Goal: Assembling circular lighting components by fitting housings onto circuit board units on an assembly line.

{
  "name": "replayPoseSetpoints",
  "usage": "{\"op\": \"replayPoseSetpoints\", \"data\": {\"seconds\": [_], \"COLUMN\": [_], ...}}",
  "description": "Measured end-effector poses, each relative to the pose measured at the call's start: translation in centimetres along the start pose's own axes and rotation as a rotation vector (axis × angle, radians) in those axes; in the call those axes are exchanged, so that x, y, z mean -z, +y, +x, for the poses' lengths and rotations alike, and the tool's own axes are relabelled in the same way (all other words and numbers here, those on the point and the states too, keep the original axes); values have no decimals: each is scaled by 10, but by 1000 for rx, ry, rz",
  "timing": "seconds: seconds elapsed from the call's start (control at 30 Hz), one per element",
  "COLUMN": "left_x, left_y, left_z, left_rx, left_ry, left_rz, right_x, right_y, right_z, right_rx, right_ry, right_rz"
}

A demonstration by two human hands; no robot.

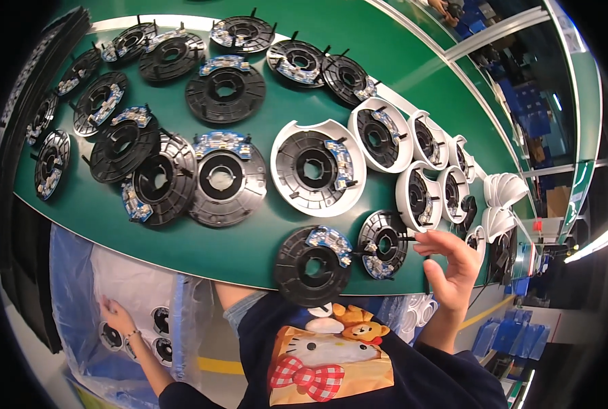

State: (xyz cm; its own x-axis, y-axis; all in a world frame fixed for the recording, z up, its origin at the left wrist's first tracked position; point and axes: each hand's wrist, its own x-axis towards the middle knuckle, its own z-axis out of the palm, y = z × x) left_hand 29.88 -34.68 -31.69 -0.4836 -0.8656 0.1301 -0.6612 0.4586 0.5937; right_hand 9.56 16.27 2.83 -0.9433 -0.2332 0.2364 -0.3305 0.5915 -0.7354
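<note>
My right hand point(449, 264) hovers over the near right edge of the green table point(263, 245), fingers apart and holding nothing, just right of a small black disc with a blue circuit strip point(384, 244). My left hand point(116, 317) reaches down below the table into a clear plastic bag point(79, 286) and rests on round black-and-white parts point(159, 319) inside; whether it grips one I cannot tell. A larger black disc point(312, 264) lies at the table's near edge in front of me. A white round housing with a black disc inside point(317, 167) sits mid-table.
Several black discs with blue circuit strips point(225, 88) are spread across the table's left and far side. White housings holding discs point(419, 198) line the right side, with stacked empty white shells point(505, 191) beyond. Blue bins point(515, 334) stand on the floor at right.
</note>
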Motion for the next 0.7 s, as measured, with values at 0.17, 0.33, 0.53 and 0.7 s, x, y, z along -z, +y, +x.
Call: {"op": "replayPoseSetpoints", "data": {"seconds": [0.17, 0.33, 0.53, 0.7], "left_x": [74, 67, 111, 112], "left_y": [187, 251, 163, 3], "left_z": [-17, -37, -24, -55], "left_rx": [-293, -675, -178, 189], "left_ry": [174, 132, 182, -183], "left_rz": [-468, -379, -426, 55], "right_x": [-7, -25, -64, -84], "right_y": [14, 16, -1, -14], "right_z": [-20, -47, -57, -42], "right_rx": [33, 79, 268, 388], "right_ry": [18, 102, -216, -450], "right_rz": [-135, -67, 268, 351]}}
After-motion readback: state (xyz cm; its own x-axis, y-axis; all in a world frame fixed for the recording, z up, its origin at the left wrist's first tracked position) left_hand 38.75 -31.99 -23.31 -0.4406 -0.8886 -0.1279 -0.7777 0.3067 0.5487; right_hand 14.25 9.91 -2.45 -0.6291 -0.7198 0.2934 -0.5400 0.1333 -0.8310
